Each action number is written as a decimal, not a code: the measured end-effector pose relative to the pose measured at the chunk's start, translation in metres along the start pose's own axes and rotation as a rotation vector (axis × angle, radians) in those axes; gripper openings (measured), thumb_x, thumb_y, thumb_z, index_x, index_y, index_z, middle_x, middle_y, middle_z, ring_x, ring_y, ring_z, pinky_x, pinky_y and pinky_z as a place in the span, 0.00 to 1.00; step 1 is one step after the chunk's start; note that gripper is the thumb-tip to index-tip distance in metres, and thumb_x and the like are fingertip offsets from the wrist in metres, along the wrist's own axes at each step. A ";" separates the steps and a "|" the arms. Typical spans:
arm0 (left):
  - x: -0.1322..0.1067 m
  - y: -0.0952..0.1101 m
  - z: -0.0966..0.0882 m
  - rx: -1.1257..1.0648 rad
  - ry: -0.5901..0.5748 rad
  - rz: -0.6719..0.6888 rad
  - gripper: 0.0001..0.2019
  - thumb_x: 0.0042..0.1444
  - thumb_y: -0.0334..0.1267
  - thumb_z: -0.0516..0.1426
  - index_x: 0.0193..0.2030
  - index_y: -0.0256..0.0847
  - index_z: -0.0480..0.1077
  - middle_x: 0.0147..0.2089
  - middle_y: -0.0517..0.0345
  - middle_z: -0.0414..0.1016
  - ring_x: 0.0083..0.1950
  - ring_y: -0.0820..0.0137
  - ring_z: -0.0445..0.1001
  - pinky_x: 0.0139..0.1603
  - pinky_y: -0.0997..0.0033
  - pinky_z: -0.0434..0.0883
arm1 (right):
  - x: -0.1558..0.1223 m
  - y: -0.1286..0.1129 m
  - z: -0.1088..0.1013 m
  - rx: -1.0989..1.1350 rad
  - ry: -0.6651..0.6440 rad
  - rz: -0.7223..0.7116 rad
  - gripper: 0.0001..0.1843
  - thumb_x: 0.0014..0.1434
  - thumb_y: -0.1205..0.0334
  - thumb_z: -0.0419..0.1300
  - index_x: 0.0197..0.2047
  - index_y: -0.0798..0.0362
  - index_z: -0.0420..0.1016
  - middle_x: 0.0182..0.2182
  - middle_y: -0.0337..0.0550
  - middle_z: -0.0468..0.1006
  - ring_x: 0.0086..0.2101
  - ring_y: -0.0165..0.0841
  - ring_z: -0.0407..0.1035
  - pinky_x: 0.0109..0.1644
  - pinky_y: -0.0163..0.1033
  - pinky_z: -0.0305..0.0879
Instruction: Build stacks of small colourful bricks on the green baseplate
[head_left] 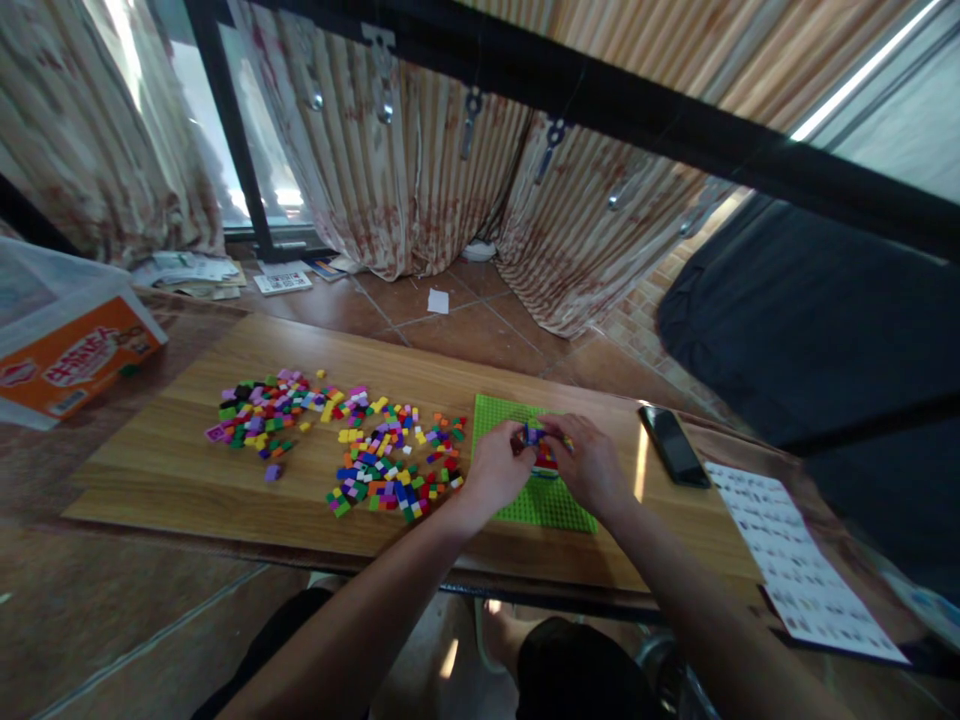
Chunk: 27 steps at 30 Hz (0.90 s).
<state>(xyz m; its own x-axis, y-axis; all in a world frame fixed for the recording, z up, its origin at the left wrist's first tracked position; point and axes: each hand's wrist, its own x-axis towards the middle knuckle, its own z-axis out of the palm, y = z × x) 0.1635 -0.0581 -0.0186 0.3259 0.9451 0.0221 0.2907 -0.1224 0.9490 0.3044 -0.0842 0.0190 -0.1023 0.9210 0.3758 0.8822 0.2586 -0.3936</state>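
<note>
A green studded baseplate [551, 507] lies on the wooden board, and over it both my hands meet at a small build of toy bricks [546, 462] in red, blue and other colours. My left hand [498, 465] grips the build from the left with curled fingers. From the right, my right hand [589, 460] closes its fingers on the same build near a blue brick [533, 435] at the top. My fingers cover much of the build, and whether it is fixed to the baseplate I cannot tell. Loose toy bricks [386, 455] in many colours spread out left of the baseplate.
A black phone [675, 446] rests on the wooden board [202, 490], right of the baseplate. Beyond it lies a white printed sheet [795, 555]. A clear plastic box [71, 340] with an orange label stands at the left. Curtains [420, 180] hang behind a dark bar [525, 80].
</note>
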 end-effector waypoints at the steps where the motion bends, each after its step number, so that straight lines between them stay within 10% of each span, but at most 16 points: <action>1: -0.001 0.000 -0.001 0.002 -0.001 0.009 0.11 0.54 0.32 0.57 0.44 0.37 0.71 0.38 0.54 0.78 0.38 0.69 0.75 0.41 0.69 0.71 | 0.000 -0.001 -0.001 0.017 0.007 0.010 0.13 0.57 0.67 0.52 0.42 0.52 0.76 0.35 0.46 0.78 0.38 0.38 0.70 0.46 0.47 0.67; 13: 0.004 0.004 -0.071 0.047 0.124 0.066 0.12 0.54 0.31 0.55 0.44 0.35 0.73 0.36 0.54 0.78 0.36 0.71 0.75 0.40 0.71 0.71 | -0.012 -0.070 0.016 1.164 0.019 0.447 0.10 0.51 0.59 0.64 0.39 0.49 0.77 0.32 0.39 0.79 0.31 0.31 0.71 0.41 0.41 0.70; 21: 0.012 -0.025 -0.158 0.086 0.459 0.019 0.15 0.53 0.35 0.55 0.46 0.32 0.74 0.38 0.51 0.79 0.36 0.70 0.75 0.40 0.71 0.72 | -0.007 -0.104 0.088 0.579 -0.103 0.277 0.10 0.56 0.67 0.55 0.38 0.53 0.78 0.36 0.45 0.79 0.37 0.35 0.72 0.44 0.42 0.66; 27: -0.006 -0.017 -0.165 0.300 0.334 -0.016 0.13 0.56 0.34 0.55 0.45 0.33 0.74 0.40 0.50 0.80 0.38 0.68 0.77 0.43 0.70 0.72 | 0.002 -0.105 0.102 0.422 -0.052 0.217 0.09 0.58 0.65 0.55 0.37 0.51 0.77 0.35 0.43 0.79 0.34 0.34 0.72 0.41 0.39 0.66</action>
<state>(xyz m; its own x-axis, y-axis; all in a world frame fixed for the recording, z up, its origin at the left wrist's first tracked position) 0.0086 -0.0121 0.0173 0.0253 0.9876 0.1548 0.5572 -0.1425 0.8180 0.1646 -0.0800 -0.0240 0.0308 0.9774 0.2090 0.6227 0.1448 -0.7690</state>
